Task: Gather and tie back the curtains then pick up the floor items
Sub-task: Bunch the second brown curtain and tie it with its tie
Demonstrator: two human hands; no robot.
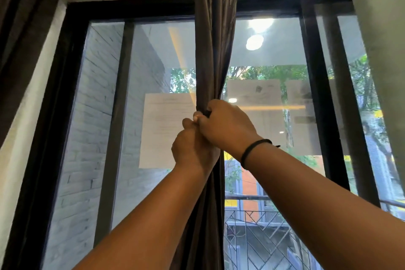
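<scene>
curtain [213,50]: bunched into one narrow column mid-window | left hand [194,149]: fingers curled round the bunch, just below right | right hand [225,124]: fingers clamped on bunch, touching left | window frame [313,94]: behind

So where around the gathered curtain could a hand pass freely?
Free: in front of the glass between the gathered curtain and the left dark curtain, and likewise towards the grey curtain on the right. Crowded: the bunch itself, where the left hand and right hand grip.
</scene>
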